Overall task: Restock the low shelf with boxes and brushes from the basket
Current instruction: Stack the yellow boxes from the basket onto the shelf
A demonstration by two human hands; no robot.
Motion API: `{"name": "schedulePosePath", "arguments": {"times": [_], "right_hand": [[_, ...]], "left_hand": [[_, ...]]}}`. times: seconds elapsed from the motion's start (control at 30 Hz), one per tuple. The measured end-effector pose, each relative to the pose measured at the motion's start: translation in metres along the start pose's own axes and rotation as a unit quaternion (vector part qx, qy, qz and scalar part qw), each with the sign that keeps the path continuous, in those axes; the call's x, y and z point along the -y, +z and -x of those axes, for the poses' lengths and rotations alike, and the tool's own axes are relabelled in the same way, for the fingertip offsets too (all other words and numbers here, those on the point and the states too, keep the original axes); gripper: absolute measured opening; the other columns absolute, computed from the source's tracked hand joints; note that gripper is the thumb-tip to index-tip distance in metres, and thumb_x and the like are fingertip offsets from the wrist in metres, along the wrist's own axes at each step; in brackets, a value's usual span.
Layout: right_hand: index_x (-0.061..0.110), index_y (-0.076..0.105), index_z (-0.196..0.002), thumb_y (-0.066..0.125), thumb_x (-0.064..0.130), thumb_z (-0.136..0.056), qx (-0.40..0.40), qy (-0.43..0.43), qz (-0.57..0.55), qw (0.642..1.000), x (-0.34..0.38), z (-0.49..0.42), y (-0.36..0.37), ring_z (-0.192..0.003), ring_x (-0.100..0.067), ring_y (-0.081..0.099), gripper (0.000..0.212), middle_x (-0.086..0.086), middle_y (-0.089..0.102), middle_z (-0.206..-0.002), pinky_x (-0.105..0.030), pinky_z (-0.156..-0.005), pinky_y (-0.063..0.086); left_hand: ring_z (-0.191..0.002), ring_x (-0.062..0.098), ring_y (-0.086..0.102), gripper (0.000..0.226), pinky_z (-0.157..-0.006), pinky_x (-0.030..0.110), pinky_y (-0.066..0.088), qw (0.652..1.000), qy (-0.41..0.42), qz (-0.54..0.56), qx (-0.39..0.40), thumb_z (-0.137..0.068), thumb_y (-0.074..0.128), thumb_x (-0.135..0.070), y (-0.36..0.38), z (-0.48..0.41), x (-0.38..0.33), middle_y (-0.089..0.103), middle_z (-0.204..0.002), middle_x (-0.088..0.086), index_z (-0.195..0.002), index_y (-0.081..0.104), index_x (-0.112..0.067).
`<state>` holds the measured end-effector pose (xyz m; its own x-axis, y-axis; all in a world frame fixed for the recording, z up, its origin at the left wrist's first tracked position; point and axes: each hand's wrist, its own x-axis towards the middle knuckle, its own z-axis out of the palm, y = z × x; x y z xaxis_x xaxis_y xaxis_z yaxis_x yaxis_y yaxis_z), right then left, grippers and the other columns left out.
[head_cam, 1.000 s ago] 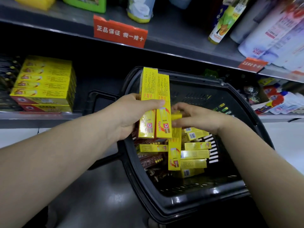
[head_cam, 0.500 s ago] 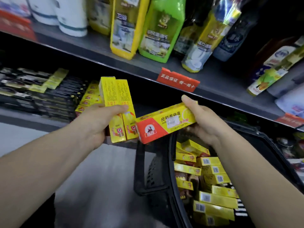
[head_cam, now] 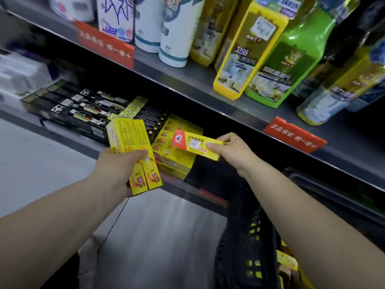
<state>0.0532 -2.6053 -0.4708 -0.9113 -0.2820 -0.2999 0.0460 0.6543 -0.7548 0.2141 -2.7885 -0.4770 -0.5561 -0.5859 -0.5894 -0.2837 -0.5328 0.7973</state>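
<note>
My left hand (head_cam: 119, 166) grips two long yellow boxes (head_cam: 130, 138) upright, side by side, in front of the low shelf (head_cam: 193, 190). My right hand (head_cam: 231, 151) pinches one yellow and red box (head_cam: 193, 143) by its right end and holds it flat just above the stack of yellow boxes (head_cam: 177, 161) on that shelf. Left of the stack lie black packaged brushes (head_cam: 83, 109). The black basket (head_cam: 245, 236) stands at the lower right under my right forearm, with a few yellow boxes (head_cam: 288, 261) showing inside.
An upper shelf (head_cam: 208, 80) overhangs the low one and carries white, yellow and green bottles (head_cam: 245, 59). Red price tags (head_cam: 293, 135) hang from its front edge. Grey floor (head_cam: 156, 236) lies between me and the shelf.
Both hands rose out of the basket and moved left to the low shelf. My right hand picked one box from the basket and now holds it over the yellow stack.
</note>
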Motion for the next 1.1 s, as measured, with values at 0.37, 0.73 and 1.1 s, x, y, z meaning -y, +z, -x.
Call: {"name": "schedulePosePath", "arguments": {"times": [0.37, 0.73, 1.1], "right_hand": [[0.018, 0.042, -0.135, 0.072, 0.016, -0.08, 0.14, -0.099, 0.384, 0.907, -0.011, -0.051, 0.062, -0.106, -0.027, 0.057, 0.063, -0.011, 0.053, -0.13, -0.028, -0.076, 0.045], [0.016, 0.042, -0.133, 0.071, 0.021, -0.081, 0.125, -0.13, 0.4, 0.899, -0.011, -0.053, 0.066, -0.086, -0.018, 0.047, 0.06, -0.01, 0.056, -0.12, -0.027, -0.066, 0.037], [0.015, 0.042, -0.133, 0.07, 0.017, -0.081, 0.127, -0.118, 0.387, 0.906, -0.011, -0.052, 0.068, -0.081, -0.018, 0.046, 0.059, -0.007, 0.055, -0.107, -0.021, -0.048, 0.03]], "left_hand": [[-0.058, 0.02, 0.068, 0.016, -0.037, 0.03, 0.049, 1.0, 0.004, 0.004, -0.006, -0.079, 0.072, -0.012, -0.016, -0.018, -0.003, 0.069, -0.078, 0.004, -0.084, 0.059, -0.021], [-0.05, 0.018, 0.068, 0.026, -0.036, 0.029, 0.048, 1.0, -0.008, 0.002, 0.002, -0.077, 0.073, -0.015, -0.007, -0.02, 0.0, 0.069, -0.081, 0.003, -0.098, 0.059, -0.019], [-0.048, 0.015, 0.067, 0.03, -0.035, 0.027, 0.048, 1.0, -0.01, -0.003, -0.002, -0.077, 0.074, -0.016, -0.003, -0.023, 0.001, 0.068, -0.083, 0.003, -0.101, 0.057, -0.019]]}}
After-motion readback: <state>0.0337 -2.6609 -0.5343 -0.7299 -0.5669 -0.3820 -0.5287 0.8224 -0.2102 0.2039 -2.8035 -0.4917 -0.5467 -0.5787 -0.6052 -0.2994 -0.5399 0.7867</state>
